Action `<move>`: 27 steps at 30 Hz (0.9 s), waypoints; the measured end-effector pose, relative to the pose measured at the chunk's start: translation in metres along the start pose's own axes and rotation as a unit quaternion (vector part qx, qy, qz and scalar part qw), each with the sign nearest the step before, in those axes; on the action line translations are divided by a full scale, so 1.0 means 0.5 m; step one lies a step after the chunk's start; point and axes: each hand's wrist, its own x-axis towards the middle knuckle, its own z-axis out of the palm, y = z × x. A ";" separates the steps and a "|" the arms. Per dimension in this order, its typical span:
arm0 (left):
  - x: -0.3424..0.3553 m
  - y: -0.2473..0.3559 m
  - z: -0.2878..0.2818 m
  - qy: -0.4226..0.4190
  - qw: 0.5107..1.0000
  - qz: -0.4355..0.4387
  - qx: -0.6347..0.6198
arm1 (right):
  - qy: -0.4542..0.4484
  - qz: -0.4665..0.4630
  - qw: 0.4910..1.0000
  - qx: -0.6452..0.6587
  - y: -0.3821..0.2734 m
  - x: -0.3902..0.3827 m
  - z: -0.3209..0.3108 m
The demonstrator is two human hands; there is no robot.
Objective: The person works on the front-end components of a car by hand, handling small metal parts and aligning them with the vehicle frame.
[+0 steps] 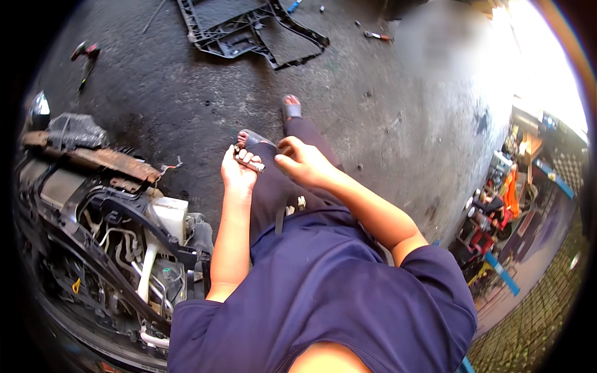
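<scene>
My left hand is held palm up in front of my thighs, its fingers wrapped round a short metal cylindrical piece that looks like a socket. One end sticks out toward my right hand; another bit of dark metal shows by the thumb, too small to name. My right hand hovers just beside it, fingers loosely bent and apart, with nothing visible in them. The two hands do not touch.
An exposed car engine bay with a white reservoir stands close on my left. A black plastic frame lies on the dark floor ahead. A red-and-black power tool and a ratchet lie farther off. Shelves of parts stand right.
</scene>
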 end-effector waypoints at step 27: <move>0.079 -0.495 0.060 0.131 0.863 0.185 0.452 | 0.363 0.411 0.767 0.334 1.202 -0.554 -0.535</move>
